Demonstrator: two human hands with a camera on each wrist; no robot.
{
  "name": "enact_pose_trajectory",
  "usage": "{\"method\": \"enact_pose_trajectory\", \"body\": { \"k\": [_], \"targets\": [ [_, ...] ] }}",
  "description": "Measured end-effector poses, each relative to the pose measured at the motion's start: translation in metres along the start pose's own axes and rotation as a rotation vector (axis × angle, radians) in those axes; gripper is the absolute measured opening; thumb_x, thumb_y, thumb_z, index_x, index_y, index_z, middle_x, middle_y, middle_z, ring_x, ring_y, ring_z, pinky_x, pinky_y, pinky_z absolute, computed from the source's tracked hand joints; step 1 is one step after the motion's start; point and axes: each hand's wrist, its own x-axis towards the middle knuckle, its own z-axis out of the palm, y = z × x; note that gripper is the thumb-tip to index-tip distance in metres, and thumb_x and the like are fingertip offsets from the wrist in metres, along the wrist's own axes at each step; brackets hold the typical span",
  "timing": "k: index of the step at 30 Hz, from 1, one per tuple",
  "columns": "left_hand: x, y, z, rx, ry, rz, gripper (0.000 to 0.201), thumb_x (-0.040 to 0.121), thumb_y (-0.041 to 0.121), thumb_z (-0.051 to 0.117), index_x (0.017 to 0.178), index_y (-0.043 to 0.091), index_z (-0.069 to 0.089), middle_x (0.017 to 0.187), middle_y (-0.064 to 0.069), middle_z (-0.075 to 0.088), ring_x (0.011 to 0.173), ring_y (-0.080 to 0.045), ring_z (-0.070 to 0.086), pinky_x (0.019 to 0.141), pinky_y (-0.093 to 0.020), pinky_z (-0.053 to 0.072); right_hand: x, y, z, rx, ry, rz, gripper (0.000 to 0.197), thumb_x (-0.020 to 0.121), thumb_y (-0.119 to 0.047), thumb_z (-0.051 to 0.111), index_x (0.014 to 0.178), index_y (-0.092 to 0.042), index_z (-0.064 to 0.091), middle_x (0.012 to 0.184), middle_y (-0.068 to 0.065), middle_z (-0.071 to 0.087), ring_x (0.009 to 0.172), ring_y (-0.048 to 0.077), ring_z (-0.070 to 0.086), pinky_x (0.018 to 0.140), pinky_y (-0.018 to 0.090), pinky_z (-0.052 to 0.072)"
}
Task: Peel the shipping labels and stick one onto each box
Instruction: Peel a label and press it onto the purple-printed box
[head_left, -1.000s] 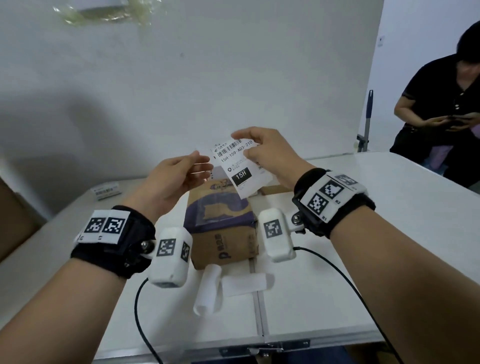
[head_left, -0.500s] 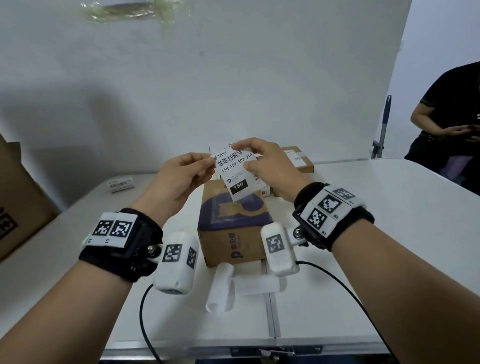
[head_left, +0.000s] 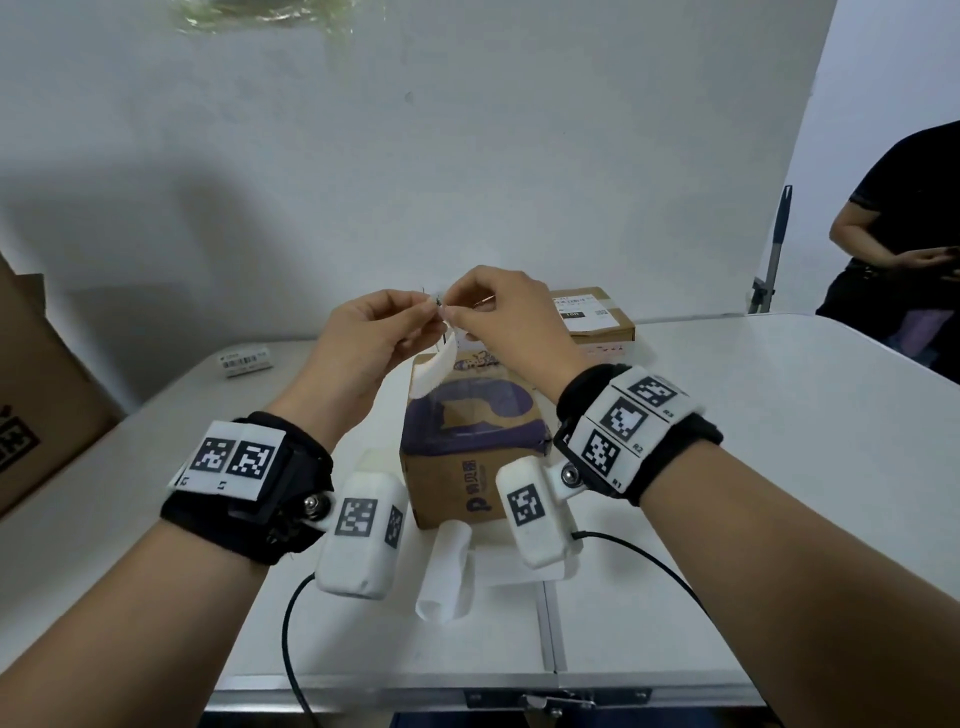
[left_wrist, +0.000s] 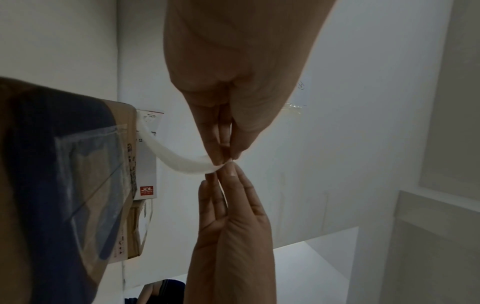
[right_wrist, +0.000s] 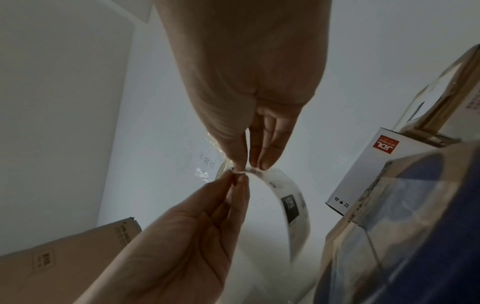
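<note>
Both hands are raised over a brown box with a purple top (head_left: 467, 415). My left hand (head_left: 423, 312) and right hand (head_left: 457, 304) pinch the same upper corner of a white shipping label (head_left: 439, 366), fingertips almost touching. The label hangs down from there in a curve, edge-on to the head view. In the left wrist view the label (left_wrist: 182, 160) bends towards the box (left_wrist: 85, 185). The right wrist view shows the label's printed face (right_wrist: 293, 205) with a black block. A second brown box (head_left: 597, 322) at the back right carries a label on top.
Curled white backing strips (head_left: 444, 577) lie in front of the purple box on the white table (head_left: 727, 467). A small label (head_left: 244, 358) lies far left, beside a large carton (head_left: 41, 395). A white JDL box (right_wrist: 363, 170) stands behind. A person (head_left: 904, 249) stands at the right.
The label was held flat, print towards me, by the right hand. Now both hands pinch its corner together and it has turned edge-on and curls downward.
</note>
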Motion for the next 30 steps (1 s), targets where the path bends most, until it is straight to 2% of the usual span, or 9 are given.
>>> {"method": "enact_pose_trajectory", "body": {
  "k": [4,8,10,14,18,22,27,30],
  "targets": [
    [-0.0014,-0.0027,0.0001,-0.024,-0.03,-0.028,0.007,0.089,0.005,0.064,0.094,0.002,0.069,0.09,-0.011,0.074,0.088,-0.021,0.072,0.085,-0.024,0.056,-0.0007,0.0025,0.0007,-0.016,-0.004,0.003,0.011,0.086,-0.016,0.067,0.093,-0.011,0.074,0.088,0.0,0.074,0.087,0.011,0.069,0.085,0.032,0.057],
    [-0.002,-0.0045,0.0018,-0.026,-0.033,-0.049,0.006,0.089,0.004,0.064,0.092,0.002,0.07,0.087,-0.01,0.074,0.091,-0.024,0.072,0.085,-0.025,0.056,-0.0019,0.001,0.0001,-0.044,0.001,-0.009,0.012,0.087,-0.016,0.066,0.092,-0.012,0.075,0.088,-0.001,0.074,0.086,0.01,0.069,0.084,0.028,0.056],
    [-0.0028,-0.0034,0.003,0.017,-0.029,-0.034,0.006,0.09,0.005,0.064,0.092,0.002,0.069,0.081,-0.008,0.073,0.088,-0.023,0.071,0.085,-0.026,0.056,-0.0019,-0.0001,-0.0006,-0.057,0.007,-0.019,0.012,0.087,-0.016,0.065,0.092,-0.011,0.075,0.088,-0.001,0.074,0.086,0.009,0.069,0.083,0.026,0.056],
    [-0.0041,-0.0005,0.0054,0.051,-0.017,-0.003,0.007,0.09,0.006,0.064,0.092,0.002,0.069,0.073,-0.003,0.072,0.077,-0.019,0.069,0.085,-0.026,0.056,-0.0009,-0.0003,-0.0006,-0.05,0.027,-0.033,0.012,0.087,-0.015,0.065,0.092,-0.011,0.075,0.087,0.0,0.074,0.086,0.011,0.069,0.084,0.029,0.056],
    [-0.0044,0.0019,0.007,0.056,-0.006,-0.003,0.009,0.088,0.012,0.067,0.091,0.004,0.071,0.076,-0.006,0.072,0.074,-0.016,0.068,0.086,-0.028,0.056,-0.001,0.0002,-0.0003,-0.093,0.035,-0.066,0.013,0.087,-0.012,0.063,0.093,-0.011,0.075,0.089,0.001,0.074,0.089,0.013,0.069,0.086,0.032,0.055],
    [-0.0049,0.0024,0.0076,0.079,0.002,-0.006,0.007,0.09,0.008,0.065,0.089,0.004,0.07,0.072,-0.004,0.071,0.075,-0.018,0.069,0.087,-0.029,0.056,-0.0008,-0.0003,0.0002,-0.156,0.022,-0.088,0.012,0.087,-0.014,0.064,0.092,-0.013,0.075,0.088,-0.001,0.074,0.088,0.012,0.068,0.085,0.031,0.055],
    [-0.0041,0.0025,0.009,0.149,0.014,0.016,0.007,0.09,0.005,0.063,0.091,0.002,0.07,0.084,-0.016,0.066,0.076,-0.021,0.065,0.083,-0.026,0.057,-0.0014,0.0014,-0.0005,-0.139,0.033,-0.078,0.011,0.087,-0.016,0.066,0.093,-0.012,0.075,0.088,0.0,0.073,0.085,0.012,0.068,0.084,0.03,0.056],
    [-0.0037,0.002,0.0088,0.171,0.019,0.034,0.009,0.09,0.005,0.063,0.095,0.0,0.069,0.085,-0.016,0.066,0.076,-0.021,0.065,0.084,-0.026,0.057,-0.0021,0.0013,-0.0018,-0.103,0.028,-0.067,0.011,0.087,-0.015,0.066,0.093,-0.011,0.075,0.087,0.001,0.073,0.084,0.012,0.068,0.083,0.03,0.056]
  ]
}}
